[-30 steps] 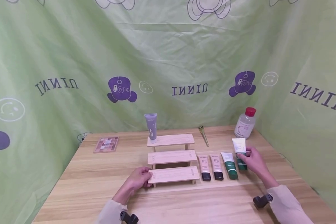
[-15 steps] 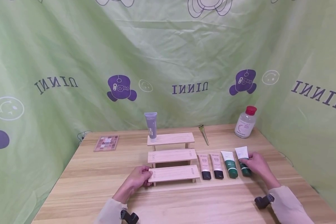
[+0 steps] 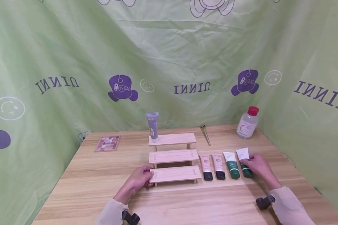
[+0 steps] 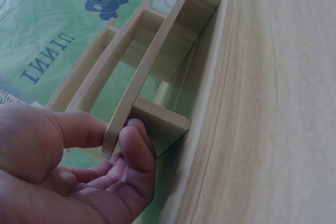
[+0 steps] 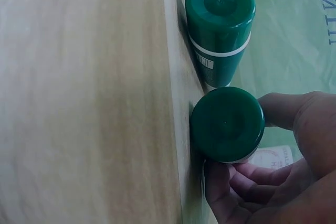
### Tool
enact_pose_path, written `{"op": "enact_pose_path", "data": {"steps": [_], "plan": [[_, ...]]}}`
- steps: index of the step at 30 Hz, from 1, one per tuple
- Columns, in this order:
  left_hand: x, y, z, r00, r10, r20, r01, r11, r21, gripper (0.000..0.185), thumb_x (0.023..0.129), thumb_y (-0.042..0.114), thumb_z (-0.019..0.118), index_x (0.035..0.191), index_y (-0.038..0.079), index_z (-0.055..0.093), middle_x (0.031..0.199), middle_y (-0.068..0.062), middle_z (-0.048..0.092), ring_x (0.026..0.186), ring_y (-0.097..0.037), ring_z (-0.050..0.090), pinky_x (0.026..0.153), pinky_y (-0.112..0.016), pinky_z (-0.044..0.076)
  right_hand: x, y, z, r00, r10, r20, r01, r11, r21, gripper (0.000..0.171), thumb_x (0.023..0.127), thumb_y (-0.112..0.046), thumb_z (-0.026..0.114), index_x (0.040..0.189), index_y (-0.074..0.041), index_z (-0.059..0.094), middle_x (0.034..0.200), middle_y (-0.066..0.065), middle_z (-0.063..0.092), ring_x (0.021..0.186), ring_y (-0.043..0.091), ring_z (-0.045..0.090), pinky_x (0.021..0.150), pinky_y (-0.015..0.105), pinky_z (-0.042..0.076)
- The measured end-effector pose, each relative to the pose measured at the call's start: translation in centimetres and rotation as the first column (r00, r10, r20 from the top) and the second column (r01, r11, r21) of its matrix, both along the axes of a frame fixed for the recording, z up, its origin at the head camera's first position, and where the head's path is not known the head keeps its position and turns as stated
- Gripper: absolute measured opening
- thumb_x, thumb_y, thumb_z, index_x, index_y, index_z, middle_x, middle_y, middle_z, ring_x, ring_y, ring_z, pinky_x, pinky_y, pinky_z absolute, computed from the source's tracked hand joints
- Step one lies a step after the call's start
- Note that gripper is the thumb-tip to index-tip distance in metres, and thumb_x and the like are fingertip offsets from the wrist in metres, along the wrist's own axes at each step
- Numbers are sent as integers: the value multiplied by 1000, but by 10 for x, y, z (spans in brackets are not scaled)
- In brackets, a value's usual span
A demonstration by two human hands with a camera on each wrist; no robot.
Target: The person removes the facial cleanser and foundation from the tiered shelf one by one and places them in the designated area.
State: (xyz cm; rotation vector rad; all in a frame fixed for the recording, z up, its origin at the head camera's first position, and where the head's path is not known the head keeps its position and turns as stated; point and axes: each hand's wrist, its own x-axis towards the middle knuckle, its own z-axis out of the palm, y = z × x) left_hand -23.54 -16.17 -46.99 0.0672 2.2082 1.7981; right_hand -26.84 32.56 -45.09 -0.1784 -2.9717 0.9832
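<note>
**Both hands busy: one on the stepped shelf, one on the end tube**

We start with the wooden table (image 3: 186, 203), on which a three-step wooden shelf (image 3: 174, 157) stands. Our left hand (image 3: 139, 178) grips the near-left end of its lowest step; in the left wrist view the thumb (image 4: 73, 129) lies on top of the board and the curled fingers (image 4: 137, 150) come up under it, so the board edge is pinched between them. A grey tube (image 3: 152, 125) stands upright on the top step, well beyond those fingers.

To the right of the shelf four tubes lie side by side. Our right hand (image 3: 256, 165) holds the outermost one, a green-capped tube (image 3: 244, 162); the right wrist view shows the fingers (image 5: 236, 182) and thumb curled round its body just behind the cap (image 5: 227, 124). Its twin, the second green tube (image 3: 231, 165), lies just beside the fingertips, with two BB tubes (image 3: 212, 167) beyond it.

We judge two risks. Lifting the held tube carelessly could nudge or roll its close neighbour. And a tug from our left hand could jolt the shelf and topple the upright grey tube.
</note>
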Motion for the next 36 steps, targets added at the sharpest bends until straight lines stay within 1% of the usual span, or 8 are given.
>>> {"op": "enact_pose_path", "data": {"steps": [4,8,15,21,25,30,34,36], "plan": [[0,0,1,1000,-2,-5,2,1000,6,34,95,2,49,123,-18,49,86,-14,64,62,-14,57,55,-24,51,1,0,-1,1000,4,-9,-4,1000,0,39,88,-26,66,93,12,61,80,15,60,74,27,54,60,32,43],[-1,0,1,1000,-4,-9,4,1000,3,35,95,1,49,123,-18,49,85,-13,64,62,-14,58,55,-24,51,1,0,-1,1000,-2,-1,2,1000,-5,35,88,-25,67,89,9,61,78,12,58,72,25,52,59,31,42],[-2,0,0,1000,-2,-19,2,1000,-1,35,94,1,50,123,-18,50,89,-16,65,63,-15,59,58,-26,53,1,2,0,1000,0,13,0,1000,7,37,89,-27,66,90,10,64,76,12,59,72,25,53,59,31,41],[-2,0,0,1000,0,-6,0,1000,3,35,94,1,50,123,-18,50,89,-16,65,63,-16,59,58,-27,53,4,3,1,1000,-6,25,5,1000,18,35,88,-29,65,80,6,65,70,8,56,68,24,51,57,30,40],[-2,0,0,1000,-2,-7,2,1000,10,35,94,1,50,123,-18,49,89,-15,65,63,-16,59,58,-26,53,6,2,2,1000,-6,27,6,1000,15,35,88,-30,65,77,4,65,70,7,55,68,23,50,57,30,39],[-2,0,-1,1000,-7,-11,7,1000,9,35,94,1,50,123,-18,50,88,-15,65,63,-15,59,59,-26,54,8,2,0,1000,-7,26,6,1000,26,35,89,-30,64,71,0,62,67,5,52,65,22,48,56,30,38],[-1,0,-1,1000,-5,-13,5,1000,7,35,94,1,50,123,-19,49,89,-16,65,64,-15,60,59,-26,54,8,2,0,999,-12,39,11,1000,29,37,90,-32,63,71,0,62,67,5,51,66,22,48,55,30,38],[-1,0,-1,1000,-1,-16,1,1000,6,35,94,0,50,123,-19,49,89,-16,65,63,-15,60,59,-26,54,8,3,1,999,-16,51,15,999,35,40,92,-35,61,74,1,63,69,6,53,67,22,49,56,30,38]]}}
